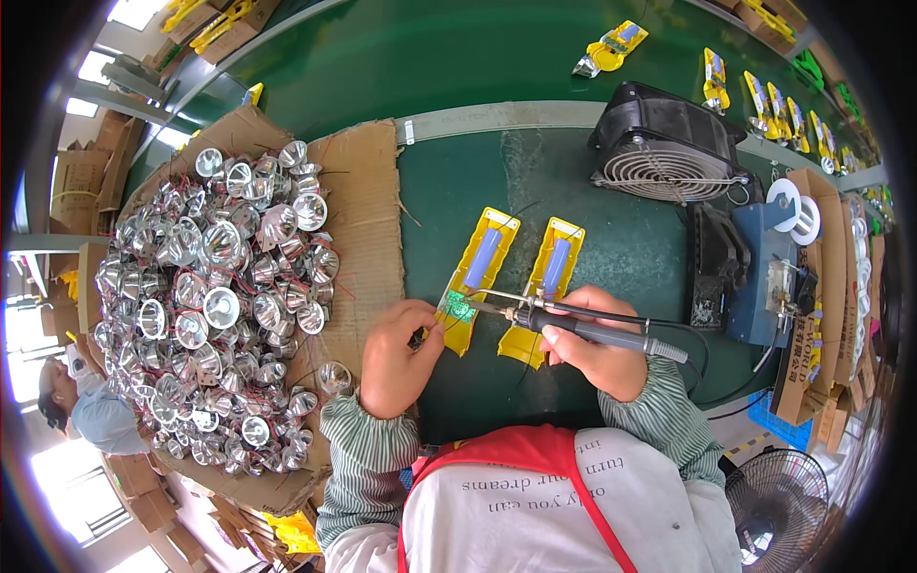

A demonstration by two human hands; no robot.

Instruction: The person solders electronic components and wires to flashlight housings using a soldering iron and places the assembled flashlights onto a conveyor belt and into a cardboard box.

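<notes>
My right hand (594, 346) grips a black soldering iron (592, 332), its metal tip pointing left at a small green circuit board (461, 307). That board lies at the near end of a yellow housing with a blue cell (480, 263). My left hand (399, 355) pinches at the board's left edge, where thin wires run. A second yellow housing with a blue cell (550, 277) lies just right of the first, partly under the iron.
A heap of silver reflector cups with red wires (218, 291) fills a cardboard sheet (363, 201) on my left. A black fan (666, 143) and a blue soldering station (769, 272) stand at the right. Yellow parts (611, 48) lie on the far belt.
</notes>
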